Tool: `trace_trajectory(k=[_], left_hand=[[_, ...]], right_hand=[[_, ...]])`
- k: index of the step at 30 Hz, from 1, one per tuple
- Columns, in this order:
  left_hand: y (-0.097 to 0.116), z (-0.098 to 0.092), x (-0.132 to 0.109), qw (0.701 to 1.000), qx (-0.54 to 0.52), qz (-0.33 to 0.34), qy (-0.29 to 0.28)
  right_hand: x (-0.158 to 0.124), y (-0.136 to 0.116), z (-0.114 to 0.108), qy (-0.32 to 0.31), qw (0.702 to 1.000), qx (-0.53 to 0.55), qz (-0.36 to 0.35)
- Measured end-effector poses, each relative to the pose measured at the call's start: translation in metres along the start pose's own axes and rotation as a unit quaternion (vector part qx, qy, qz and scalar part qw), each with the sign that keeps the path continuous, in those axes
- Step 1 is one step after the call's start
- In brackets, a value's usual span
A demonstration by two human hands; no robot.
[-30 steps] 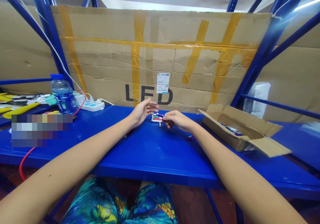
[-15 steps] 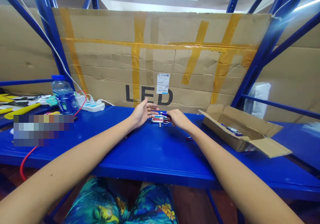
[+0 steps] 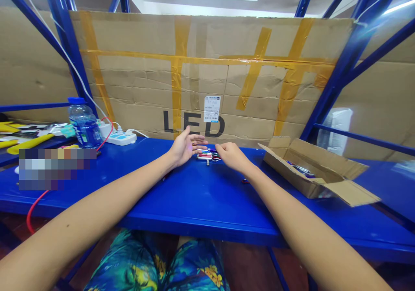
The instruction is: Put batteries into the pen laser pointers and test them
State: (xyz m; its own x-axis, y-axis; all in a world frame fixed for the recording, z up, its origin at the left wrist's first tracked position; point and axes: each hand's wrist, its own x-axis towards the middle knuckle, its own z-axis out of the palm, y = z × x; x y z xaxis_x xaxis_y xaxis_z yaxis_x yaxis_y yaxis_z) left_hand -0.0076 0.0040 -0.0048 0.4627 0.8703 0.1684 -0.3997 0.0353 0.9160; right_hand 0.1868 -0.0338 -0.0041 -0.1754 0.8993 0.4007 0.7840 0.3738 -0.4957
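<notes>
My right hand (image 3: 231, 156) has lowered, fingers curled on the small row of coloured metal keychain lights (image 3: 206, 155) near the blue shelf's (image 3: 201, 200) back edge. My left hand (image 3: 186, 145) stays open, palm cupped, touching their left end.

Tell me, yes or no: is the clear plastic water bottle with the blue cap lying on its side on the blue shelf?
No, the clear plastic water bottle stands upright on the blue shelf, cap up, beside the white power strip.

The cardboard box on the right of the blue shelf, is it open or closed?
Open. The cardboard box lies with its flaps spread outward, and some small items show inside it; what they are cannot be told.
</notes>
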Motion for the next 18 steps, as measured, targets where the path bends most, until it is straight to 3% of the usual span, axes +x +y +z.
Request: trace_trajectory(k=[4,9,18], left_hand=[[0.0000,0.0006,-0.0013,1.000,0.008,0.006,-0.007],[0.0013,0.0022,-0.0027,1.000,0.016,0.013,0.009],[-0.0004,0.0020,-0.0022,1.000,0.019,0.007,0.000]], right_hand=[[0.0013,0.0018,-0.0009,0.013,1.000,-0.010,-0.007],[0.0011,0.0004,-0.0008,-0.024,0.999,0.048,0.001],[-0.0010,-0.0009,-0.0026,-0.038,0.998,0.045,-0.008]])
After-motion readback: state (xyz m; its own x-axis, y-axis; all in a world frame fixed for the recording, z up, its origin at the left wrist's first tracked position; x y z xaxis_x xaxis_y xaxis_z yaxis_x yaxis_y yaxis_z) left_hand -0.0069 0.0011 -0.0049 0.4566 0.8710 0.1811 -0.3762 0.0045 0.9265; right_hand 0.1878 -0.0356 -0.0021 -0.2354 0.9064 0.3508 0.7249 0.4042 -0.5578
